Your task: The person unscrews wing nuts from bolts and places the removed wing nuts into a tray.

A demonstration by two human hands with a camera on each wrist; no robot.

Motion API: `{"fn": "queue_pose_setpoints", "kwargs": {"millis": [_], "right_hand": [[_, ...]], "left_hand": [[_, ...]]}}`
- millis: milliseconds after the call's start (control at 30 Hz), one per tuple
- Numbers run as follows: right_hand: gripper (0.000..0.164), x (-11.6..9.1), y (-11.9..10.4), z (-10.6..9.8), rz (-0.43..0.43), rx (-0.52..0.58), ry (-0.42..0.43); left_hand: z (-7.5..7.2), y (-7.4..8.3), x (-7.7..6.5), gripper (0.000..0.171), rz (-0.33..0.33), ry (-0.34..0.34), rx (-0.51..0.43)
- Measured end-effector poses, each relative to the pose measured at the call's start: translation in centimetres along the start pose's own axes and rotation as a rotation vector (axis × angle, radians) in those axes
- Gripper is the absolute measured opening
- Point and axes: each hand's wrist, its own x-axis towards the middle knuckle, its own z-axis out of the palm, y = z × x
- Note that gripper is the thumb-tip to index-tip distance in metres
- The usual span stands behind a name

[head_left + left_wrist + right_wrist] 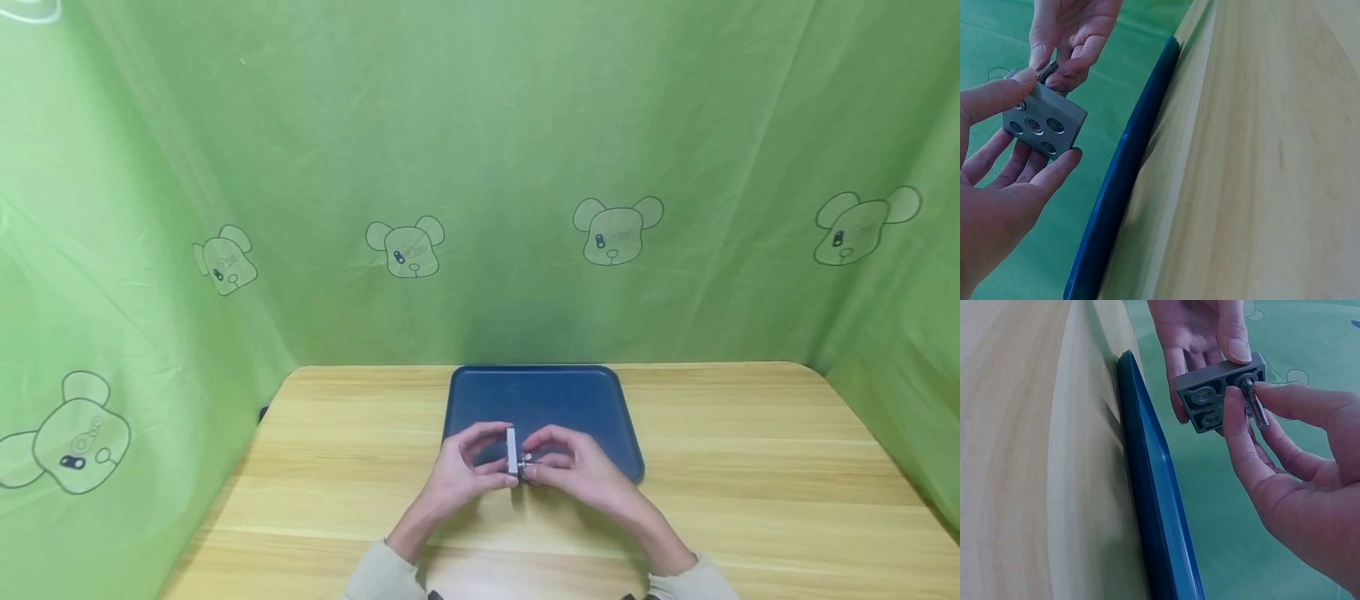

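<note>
In the head view my left hand (pixel 459 468) grips a small grey block (pixel 512 450) by its edges, above the tray. Round holes, one of them threaded, pierce the flat face of the block (pixel 1035 125) in the left wrist view. Its other face, seen from the right wrist, has recessed pockets, and a threaded metal screw (pixel 1257 407) sticks out near one corner. My right hand (pixel 588 477) pinches this screw between thumb and fingertips close to the block. How deep the screw sits in the hole is hidden.
A dark blue tray (pixel 536 396) lies on the light wooden table (pixel 330 475), beneath and behind the hands. Green curtain (pixel 495 125) with bear-head drawings hangs at the back and along both sides.
</note>
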Motion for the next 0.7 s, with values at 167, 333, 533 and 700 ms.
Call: {"fn": "queue_pose_setpoints", "kwargs": {"millis": [167,333,533,700], "right_hand": [[0.035,-0.03,0.04,-0.04,-0.002,-0.024,-0.007],[0.028,0.03,0.19,-0.08,-0.022,-0.025,-0.025],[0.027,0.11,0.33,-0.08,-0.037,0.002,-0.035],[0.028,0.09,0.32,-0.03,-0.032,0.005,-0.033]], "left_hand": [[-0.04,0.03,-0.02,0.071,0.001,0.004,0.001],[0.01,0.15,-0.04,0.071,0.002,0.005,0.01],[0.02,0.28,-0.05,0.073,-0.002,0.01,0.017],[0.0,0.26,-0.05,0.074,0.001,0.006,0.017]]}}
